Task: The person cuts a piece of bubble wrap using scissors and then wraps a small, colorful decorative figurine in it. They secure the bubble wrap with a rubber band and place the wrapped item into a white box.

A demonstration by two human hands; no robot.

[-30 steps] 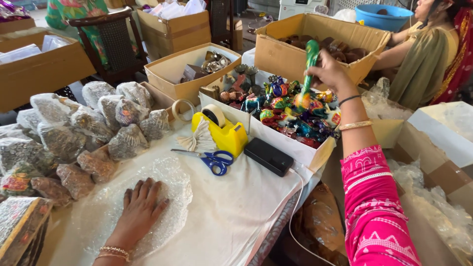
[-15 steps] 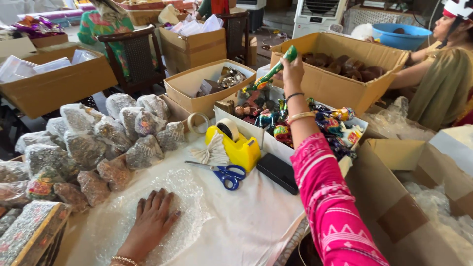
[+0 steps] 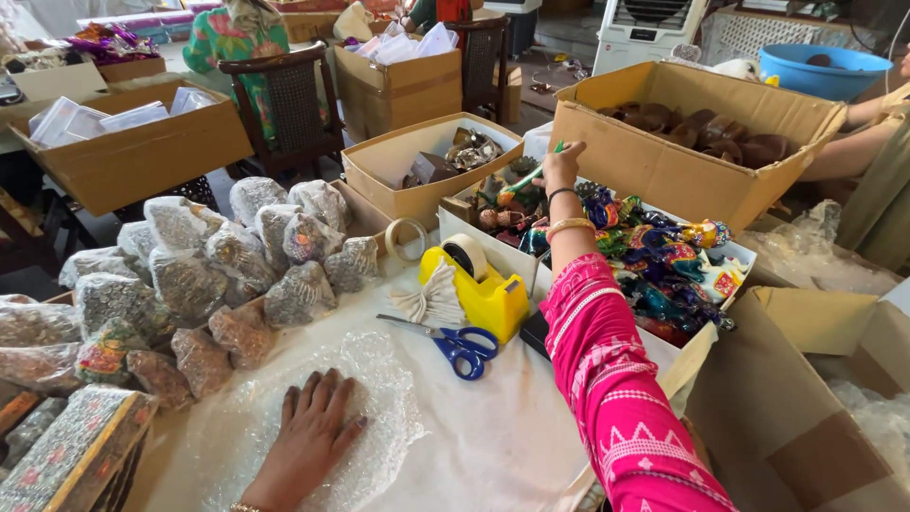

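My right hand (image 3: 561, 167) is pinched shut on a green stick toy (image 3: 527, 179) — a moment ago I held it up high, and now it is down low over the white box (image 3: 690, 353) of painted toys, so it looks picked and on its way. My left hand (image 3: 308, 438) has stayed flat, fingers apart, on the bubble wrap (image 3: 384, 417) near the blue scissors (image 3: 459, 345).

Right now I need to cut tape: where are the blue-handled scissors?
In the head view, the blue-handled scissors lie mid-table on the white cloth, just in front of the yellow tape dispenser.
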